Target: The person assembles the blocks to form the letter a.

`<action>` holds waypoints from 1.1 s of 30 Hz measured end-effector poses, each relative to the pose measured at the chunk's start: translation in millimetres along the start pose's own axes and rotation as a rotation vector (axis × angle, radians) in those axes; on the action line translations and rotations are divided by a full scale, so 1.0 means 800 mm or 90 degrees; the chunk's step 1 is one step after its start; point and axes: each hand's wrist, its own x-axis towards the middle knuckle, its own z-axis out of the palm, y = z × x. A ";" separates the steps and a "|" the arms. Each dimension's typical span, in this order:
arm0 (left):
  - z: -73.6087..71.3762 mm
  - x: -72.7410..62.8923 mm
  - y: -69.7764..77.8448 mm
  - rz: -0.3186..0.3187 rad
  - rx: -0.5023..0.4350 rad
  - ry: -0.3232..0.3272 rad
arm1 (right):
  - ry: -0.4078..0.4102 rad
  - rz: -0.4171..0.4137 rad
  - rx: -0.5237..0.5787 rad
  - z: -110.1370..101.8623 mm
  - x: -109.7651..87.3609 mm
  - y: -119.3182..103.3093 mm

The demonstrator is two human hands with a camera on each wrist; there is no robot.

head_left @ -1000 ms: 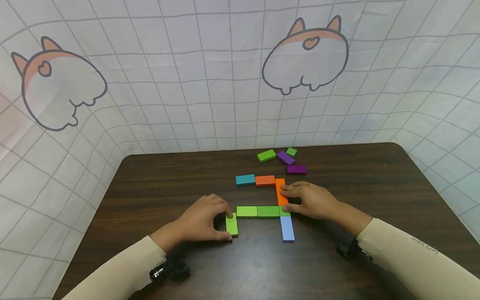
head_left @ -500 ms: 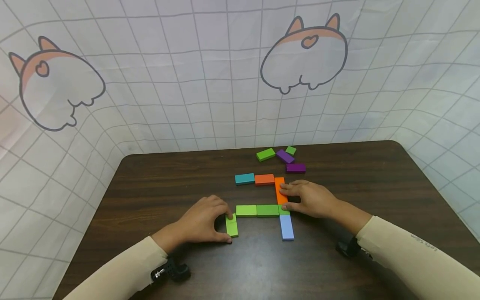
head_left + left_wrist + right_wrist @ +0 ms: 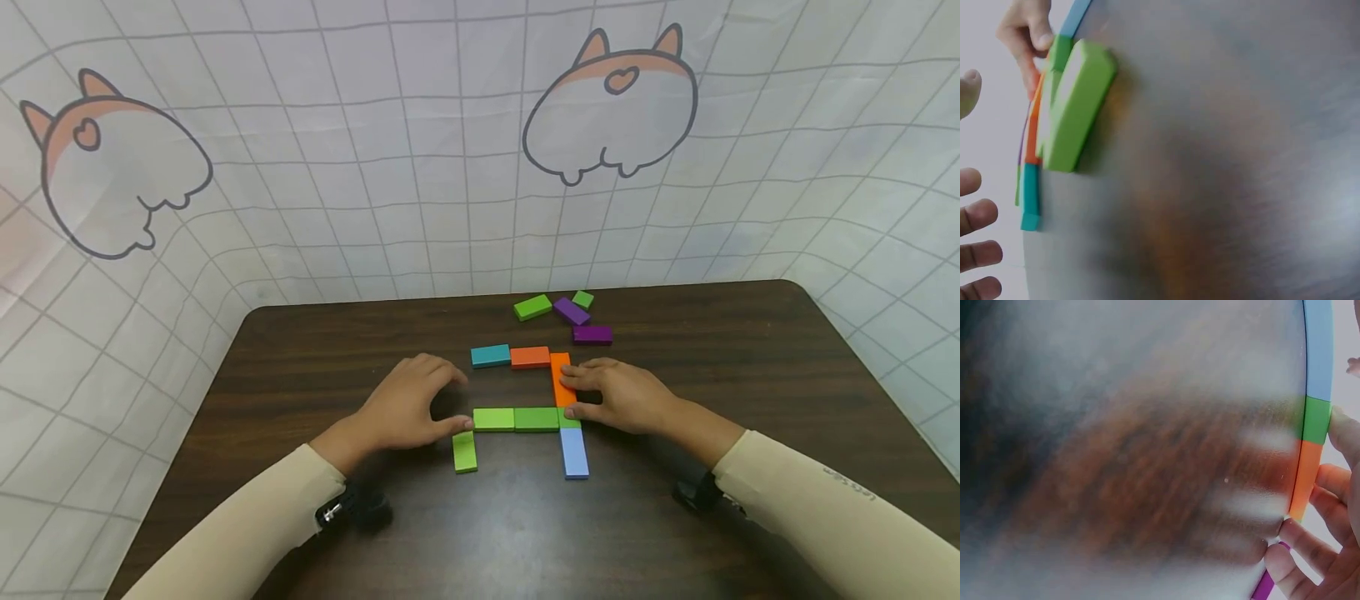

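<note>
"What's on the dark wood-grain table (image 3: 517,542)?"

"Flat blocks under two hands. The left hand (image 3: 408,404) is spread wide, holding nothing."

"And the right hand (image 3: 630,400)?"

"Loosely extended, its fingers touching the orange block (image 3: 562,397) without gripping it. The light-blue block (image 3: 574,454) lies in line, nearer the person."

"Smaller ones?"

"A lime block (image 3: 465,454) by the left thumb; the green square block (image 3: 1317,420) between orange and light-blue."
</note>
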 end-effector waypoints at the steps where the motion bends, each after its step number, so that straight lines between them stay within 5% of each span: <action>1: -0.003 0.005 -0.001 0.002 0.001 0.004 | 0.000 0.000 0.000 0.000 0.000 0.000; 6: -0.008 0.028 -0.009 0.008 -0.005 0.007 | -0.004 0.001 0.002 -0.001 -0.001 -0.001; 20: 0.000 0.091 -0.011 0.004 0.009 -0.082 | -0.004 -0.004 0.003 -0.002 0.001 -0.001; 33: 0.008 0.140 -0.013 -0.047 0.044 -0.114 | -0.008 0.002 0.006 -0.002 0.000 -0.001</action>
